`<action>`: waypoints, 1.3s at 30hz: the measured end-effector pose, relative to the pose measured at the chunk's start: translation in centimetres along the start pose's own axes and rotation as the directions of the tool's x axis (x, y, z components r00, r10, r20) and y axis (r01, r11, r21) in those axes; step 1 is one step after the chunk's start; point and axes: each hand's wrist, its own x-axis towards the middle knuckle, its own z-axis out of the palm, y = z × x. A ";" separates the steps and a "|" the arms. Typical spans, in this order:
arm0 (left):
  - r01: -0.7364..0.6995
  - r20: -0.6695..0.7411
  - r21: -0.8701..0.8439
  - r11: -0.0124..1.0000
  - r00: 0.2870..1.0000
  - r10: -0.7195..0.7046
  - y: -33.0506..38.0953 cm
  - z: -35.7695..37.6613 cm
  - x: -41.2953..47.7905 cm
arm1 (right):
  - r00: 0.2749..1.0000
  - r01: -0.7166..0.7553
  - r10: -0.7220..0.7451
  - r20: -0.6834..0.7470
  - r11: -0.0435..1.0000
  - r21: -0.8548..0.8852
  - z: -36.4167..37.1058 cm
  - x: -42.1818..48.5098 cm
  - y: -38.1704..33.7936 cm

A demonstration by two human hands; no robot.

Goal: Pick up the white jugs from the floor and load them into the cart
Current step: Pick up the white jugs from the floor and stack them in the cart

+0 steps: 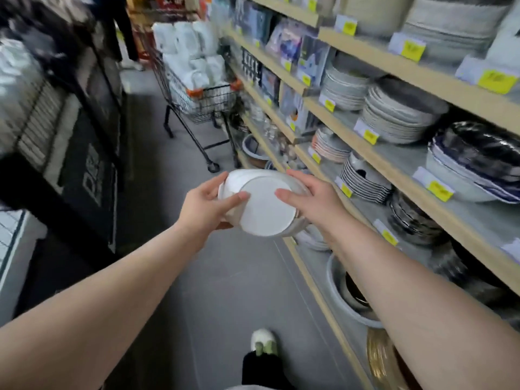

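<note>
One white jug [267, 213] sits clasped between left hand [206, 205] and right hand [312, 197].

Gripping white jug [261, 204] sideways, flat base facing back, between left hand [202, 205] and right hand [312, 198]. Standing beyond both hands: wire cart [202, 99], carrying white jugs [185, 52]. Sitting right of right hand: stacked plates [394, 114] on shelves [405, 164].
</note>
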 end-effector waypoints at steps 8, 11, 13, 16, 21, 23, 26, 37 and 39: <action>-0.044 -0.286 -0.112 0.993 0.958 0.010 4.5 -4.5 13.1 | 0.956 0.088 -0.086 0.279 0.996 0.007 5.9 19.2 -4.9; -0.072 -0.351 -0.135 0.988 0.936 0.020 5.9 -7.2 17.2 | 0.941 0.117 -0.112 0.320 0.993 0.006 9.6 25.1 -6.7; -0.086 -0.392 -0.138 0.987 0.920 0.026 6.7 -9.4 20.2 | 0.930 0.132 -0.128 0.344 0.991 0.013 12.5 28.8 -7.8; -0.103 -0.433 -0.115 0.988 0.900 0.043 7.7 -13.1 25.5 | 0.916 0.151 -0.157 0.370 0.987 0.047 17.0 34.3 -9.1; -0.099 -0.431 -0.042 0.994 0.899 0.071 10.4 -20.1 35.6 | 0.925 0.146 -0.164 0.344 0.986 0.078 24.4 44.2 -11.4; -0.098 -0.422 -0.009 0.995 0.903 0.085 12.1 -23.1 39.7 | 0.927 0.141 -0.166 0.336 0.985 0.098 27.2 48.2 -12.7; -0.099 -0.402 0.060 0.993 0.909 0.115 14.5 -26.9 45.6 | 0.929 0.140 -0.177 0.326 0.981 0.133 31.0 53.8 -14.9; -0.119 -0.395 0.094 0.988 0.907 0.147 18.8 -34.4 68.6 | 0.943 0.114 -0.150 0.296 0.984 0.135 39.5 76.0 -18.8; -0.117 -0.397 0.099 0.988 0.906 0.147 19.6 -35.3 73.5 | 0.945 0.117 -0.148 0.293 0.986 0.121 40.4 80.6 -19.4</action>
